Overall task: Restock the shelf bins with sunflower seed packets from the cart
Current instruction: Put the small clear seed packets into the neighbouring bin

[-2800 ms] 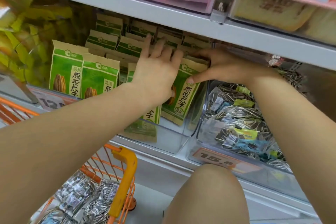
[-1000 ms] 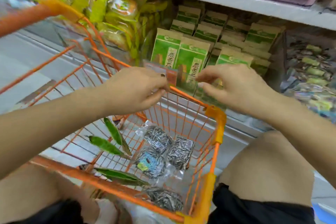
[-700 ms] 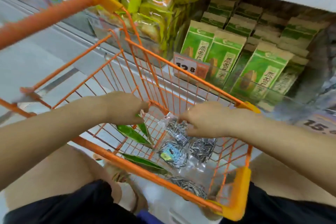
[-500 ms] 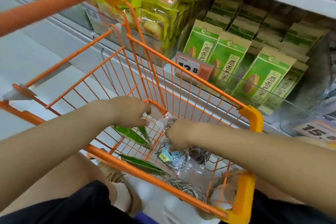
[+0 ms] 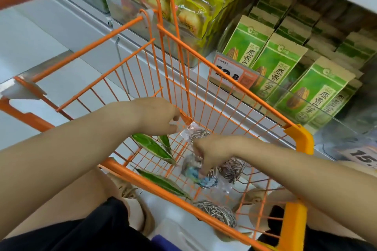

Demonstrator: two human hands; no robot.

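Seed packets (image 5: 231, 167) lie in the cart (image 5: 293, 128) right under the right hand (image 5: 212, 153), fingers curled onto one; the left hand (image 5: 157, 116), fingers loosely curled, holds nothing visible.

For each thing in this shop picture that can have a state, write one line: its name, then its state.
Cart: holds several packets.
Clear seed packets: lying in the cart.
Green packets: lying in the cart.
Shelf bin: stocked with upright green packs.
Left hand: fingers curled, hold unclear.
Right hand: grips a clear packet.
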